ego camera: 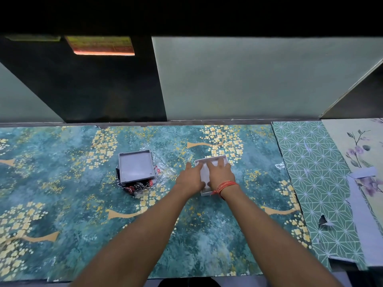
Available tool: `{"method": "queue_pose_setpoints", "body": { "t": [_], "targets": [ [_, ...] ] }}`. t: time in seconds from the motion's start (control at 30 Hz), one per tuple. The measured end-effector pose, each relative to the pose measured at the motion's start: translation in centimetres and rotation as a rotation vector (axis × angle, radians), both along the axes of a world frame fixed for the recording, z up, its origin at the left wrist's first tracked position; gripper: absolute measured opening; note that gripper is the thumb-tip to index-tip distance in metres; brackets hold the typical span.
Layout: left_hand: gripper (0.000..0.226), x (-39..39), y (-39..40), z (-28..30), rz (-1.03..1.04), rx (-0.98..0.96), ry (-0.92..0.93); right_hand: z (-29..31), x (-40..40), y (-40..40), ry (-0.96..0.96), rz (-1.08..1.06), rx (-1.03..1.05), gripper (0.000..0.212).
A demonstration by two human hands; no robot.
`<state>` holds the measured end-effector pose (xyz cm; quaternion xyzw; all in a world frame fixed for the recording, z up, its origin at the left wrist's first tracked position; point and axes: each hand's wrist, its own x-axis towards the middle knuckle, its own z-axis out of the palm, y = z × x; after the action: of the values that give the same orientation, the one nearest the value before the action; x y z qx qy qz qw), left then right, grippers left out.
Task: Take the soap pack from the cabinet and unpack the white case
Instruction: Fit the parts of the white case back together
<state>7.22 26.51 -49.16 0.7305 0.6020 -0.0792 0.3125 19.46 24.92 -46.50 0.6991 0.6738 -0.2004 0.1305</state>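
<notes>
A white open case [215, 159] lies on the teal flowered counter, right of centre. My left hand [191, 178] grips its left side, fingers along the rim. Over the case's inside lies my right hand [220, 172], fingers spread and reaching in; an orange thread band is on that wrist. What the case holds is hidden by my hands. To the left, a white lid or tray [136, 166] rests hollow side up on a black, red and white patterned pack [135, 186]. Crumpled clear plastic wrap [165, 164] lies between the two.
The cabinet [83, 85] stands open and dark behind the counter, with pale green doors [238, 79] beside it and an orange-edged box [101, 46] high inside. Green geometric paper [317, 183] and floral paper [364, 162] cover the counter's right end.
</notes>
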Motion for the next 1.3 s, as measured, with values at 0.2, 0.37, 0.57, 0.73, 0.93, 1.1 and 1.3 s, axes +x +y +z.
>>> {"method": "queue_pose_setpoints", "body": {
  "t": [0.2,0.37,0.57,0.73,0.93,1.1,1.3],
  "targets": [
    [0.06,-1.4,-0.9,0.6,-0.002,0.009,0.0,-0.6,-1.3,-1.0,0.118,-0.044,-0.109,0.072],
    [0.067,-4.7,-2.2,0.3,0.046,-0.023,0.031,-1.0,-4.7,-3.0,0.127,-0.003,-0.033,0.067],
    [0.089,-6.7,-2.5,1.0,0.066,-0.086,-0.003,-1.5,-6.7,-3.1,0.102,0.04,-0.04,0.067],
    [0.091,-7.3,-3.0,1.0,0.099,-0.093,-0.093,-0.7,-7.3,-2.9,0.054,0.047,-0.096,0.067],
    [0.039,-12.1,-1.8,3.4,0.53,0.224,-0.352,2.5,-11.7,0.3,0.372,-0.112,0.301,0.024],
    [0.045,-17.5,0.1,3.4,0.848,0.207,-0.147,0.5,-17.2,4.0,0.489,-0.145,0.068,0.008],
    [0.047,-18.9,0.3,2.4,0.812,0.112,-0.174,-2.7,-19.6,4.3,0.426,-0.232,0.054,0.039]
  ]
}}
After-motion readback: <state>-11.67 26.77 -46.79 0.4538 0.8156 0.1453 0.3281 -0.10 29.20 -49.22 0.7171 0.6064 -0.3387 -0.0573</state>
